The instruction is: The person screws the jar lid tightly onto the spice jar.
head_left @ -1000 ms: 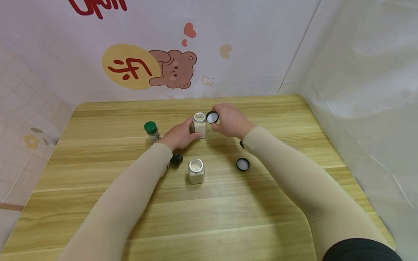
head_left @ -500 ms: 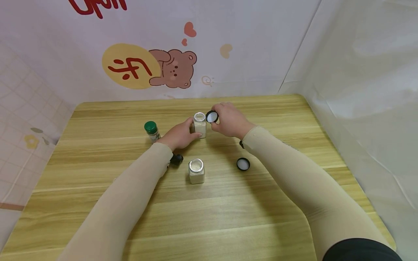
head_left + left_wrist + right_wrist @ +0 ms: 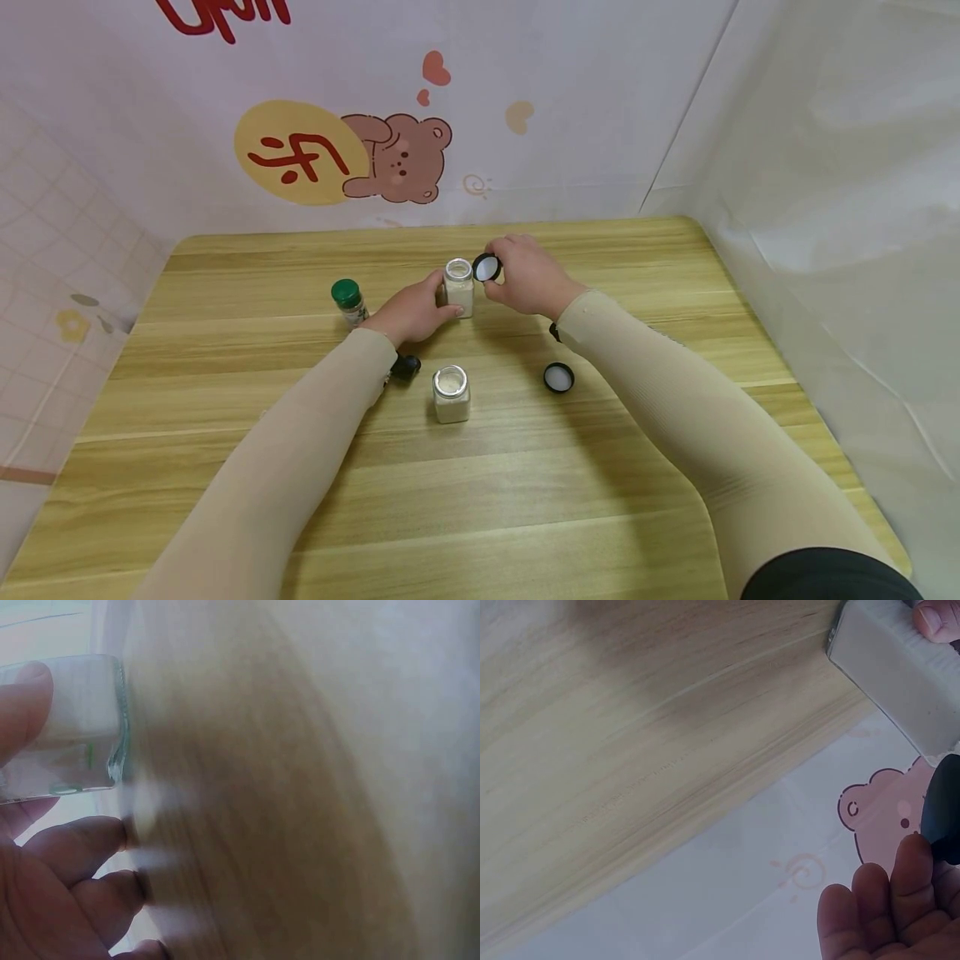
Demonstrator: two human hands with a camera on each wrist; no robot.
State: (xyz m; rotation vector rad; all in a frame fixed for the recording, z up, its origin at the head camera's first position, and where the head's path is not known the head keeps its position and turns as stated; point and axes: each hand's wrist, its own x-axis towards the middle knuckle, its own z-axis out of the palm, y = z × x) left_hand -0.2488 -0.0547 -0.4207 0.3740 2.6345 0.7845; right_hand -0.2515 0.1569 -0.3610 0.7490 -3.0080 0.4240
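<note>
My left hand (image 3: 412, 312) grips a square glass jar (image 3: 459, 292) of pale powder, its mouth uncovered, standing upright toward the back of the table. In the left wrist view the thumb (image 3: 26, 701) lies across the glass. Just right of that jar's mouth, my right hand (image 3: 532, 277) pinches a round black lid (image 3: 487, 267), its white inner side facing the head camera. The same lid (image 3: 943, 810) shows dark at the fingertips in the right wrist view, close to the jar (image 3: 892, 675). A second uncovered jar (image 3: 452, 395) stands nearer the front.
Another black lid (image 3: 558, 377) lies white side up, right of the front jar. Left of my left hand stands a green-capped shaker bottle (image 3: 348, 300), partly hidden by the wrist. A printed white sheet (image 3: 577, 125) rises behind the wooden table (image 3: 525, 500).
The lid in my right hand has risen very slightly and tilted a little. My left hand and both jars stay where they were.
</note>
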